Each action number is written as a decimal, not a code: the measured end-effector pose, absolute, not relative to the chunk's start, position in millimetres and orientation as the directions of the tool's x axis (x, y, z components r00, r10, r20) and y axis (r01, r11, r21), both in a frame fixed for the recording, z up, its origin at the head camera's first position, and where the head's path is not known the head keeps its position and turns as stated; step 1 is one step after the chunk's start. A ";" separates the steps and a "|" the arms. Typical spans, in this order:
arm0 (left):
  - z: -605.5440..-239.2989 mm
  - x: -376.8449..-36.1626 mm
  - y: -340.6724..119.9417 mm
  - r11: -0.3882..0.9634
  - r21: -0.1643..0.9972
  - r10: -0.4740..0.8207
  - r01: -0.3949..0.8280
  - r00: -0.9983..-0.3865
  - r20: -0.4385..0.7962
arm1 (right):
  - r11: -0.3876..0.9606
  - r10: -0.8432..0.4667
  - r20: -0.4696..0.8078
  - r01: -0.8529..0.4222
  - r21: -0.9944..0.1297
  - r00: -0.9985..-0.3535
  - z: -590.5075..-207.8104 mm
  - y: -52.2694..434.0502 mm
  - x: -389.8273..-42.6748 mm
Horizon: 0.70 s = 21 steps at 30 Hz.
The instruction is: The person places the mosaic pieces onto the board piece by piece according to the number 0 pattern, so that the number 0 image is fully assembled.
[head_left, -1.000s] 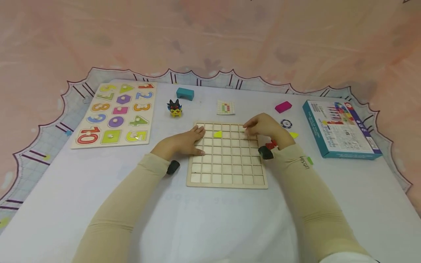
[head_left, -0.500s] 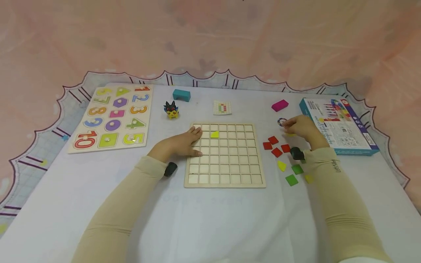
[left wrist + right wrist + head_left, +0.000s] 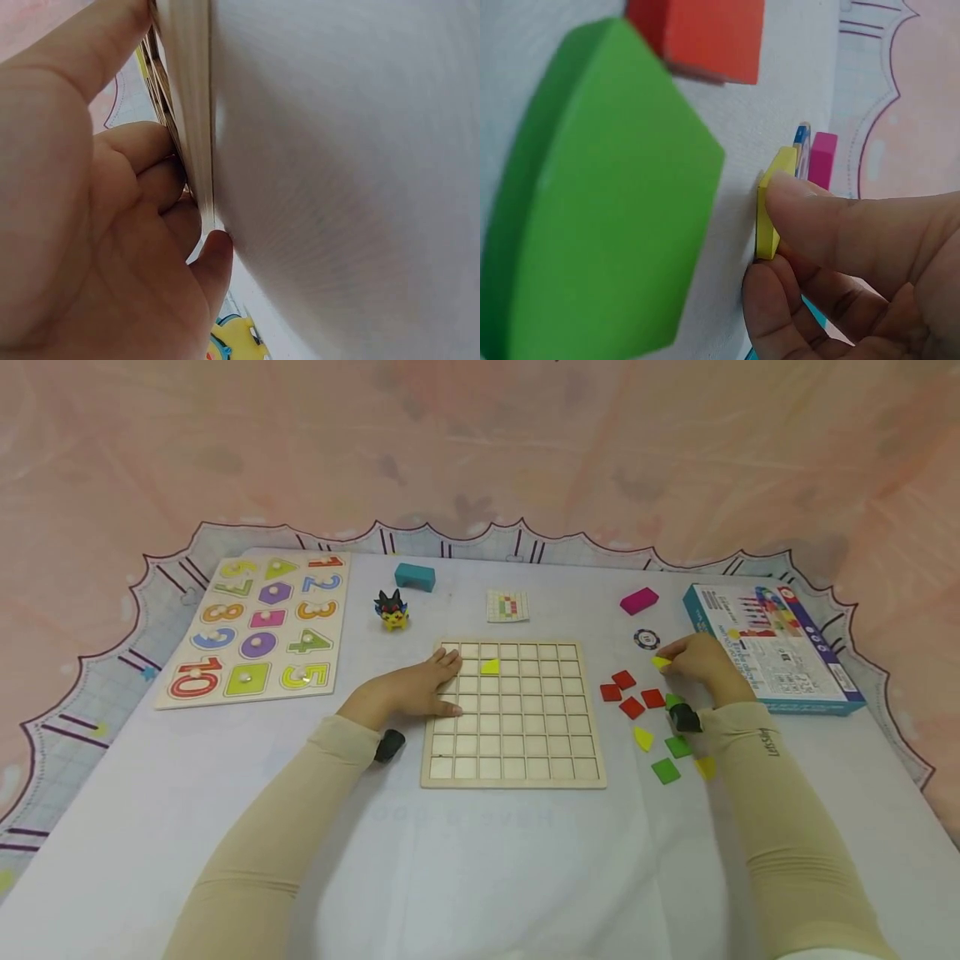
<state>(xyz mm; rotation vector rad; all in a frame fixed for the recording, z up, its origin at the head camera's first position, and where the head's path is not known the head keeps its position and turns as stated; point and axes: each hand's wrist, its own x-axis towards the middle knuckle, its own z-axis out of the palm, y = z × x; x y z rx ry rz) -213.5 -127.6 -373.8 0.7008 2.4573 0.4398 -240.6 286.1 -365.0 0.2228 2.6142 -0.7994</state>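
My left hand (image 3: 416,687) rests with fingers spread on the left edge of a wooden grid board (image 3: 513,781); the left wrist view shows its fingertips against the board's side (image 3: 191,97). One yellow quarter-round tile (image 3: 490,667) lies in a cell of the upper rows. To the right of the board, my right hand (image 3: 703,668) pinches another yellow tile (image 3: 768,214) between thumb and fingers, at the table's surface. Near it lie several red tiles (image 3: 632,707), several green tiles (image 3: 665,771) and two more yellow tiles (image 3: 642,739).
A number puzzle board (image 3: 251,693) lies at the left. Behind the grid stand a small figurine (image 3: 392,612), a teal block (image 3: 415,577) and a pattern card (image 3: 507,606). A magenta block (image 3: 639,601), a poker chip (image 3: 647,639) and a teal box (image 3: 776,647) are to the right.
My right hand has moved from the board's upper right corner out to the right and taken hold of a yellow tile. The left hand stays on the board's edge.
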 end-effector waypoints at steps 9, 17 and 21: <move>-370.0 -213.2 -127.0 0.809 0.445 0.565 0.384 -0.716 -0.410 | 0.819 0.081 -0.374 0.275 -0.503 -0.924 -362.1 282.7 -238.5; -370.3 -212.1 -128.2 0.809 0.448 0.564 0.380 -0.717 -0.410 | 0.784 0.064 -0.389 0.287 -0.550 -0.919 -355.5 273.1 -237.8; -369.7 -211.9 -127.1 0.809 0.451 0.565 0.378 -0.713 -0.415 | 0.749 0.049 -0.403 0.300 -0.591 -0.914 -353.9 259.7 -236.9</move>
